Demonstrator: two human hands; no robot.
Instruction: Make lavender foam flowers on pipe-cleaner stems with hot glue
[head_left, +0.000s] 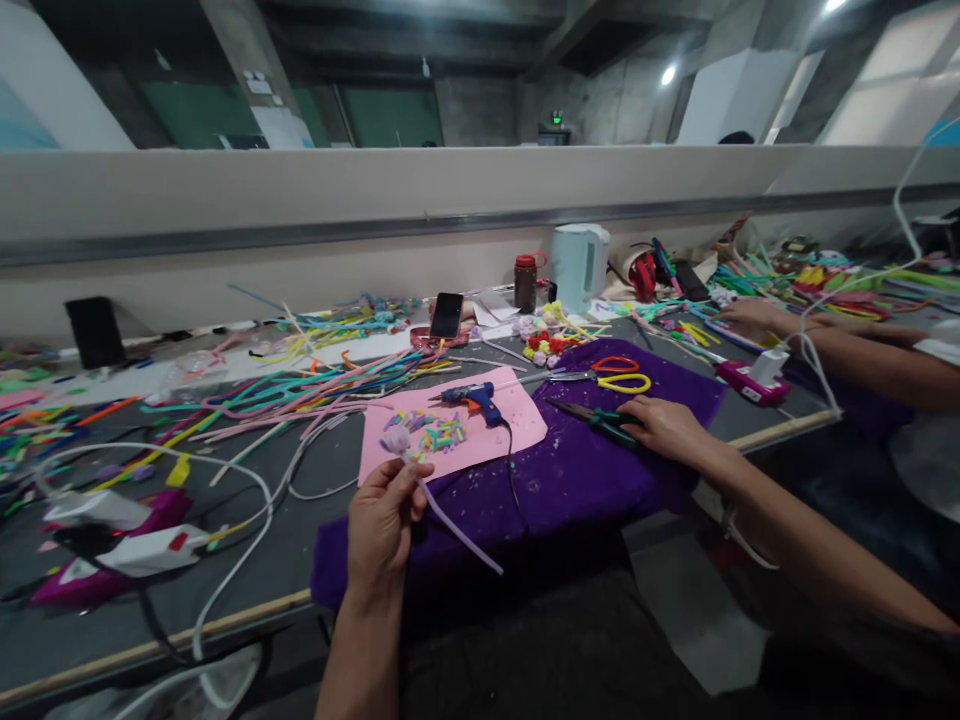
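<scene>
My left hand [384,520] is raised over the near edge of the purple cloth [570,470] and pinches a lilac pipe cleaner [450,525] with a small coiled bud at its top; the stem trails down to the right. My right hand [664,425] lies on the cloth at the right, its fingers on the green-handled pliers [600,420]. Between the hands lies a pink mat [517,425] carrying a blue glue gun [476,400] and several short coloured cut pieces [439,435]. Yellow and orange scissors [619,375] lie just beyond my right hand.
Piles of coloured pipe cleaners [300,390] cover the grey table to the left. Power strips and white cables [142,545] lie at the near left. A phone [447,315], a jar [526,283] and a white kettle [579,265] stand by the back wall. Another person's arms [840,345] work at the right.
</scene>
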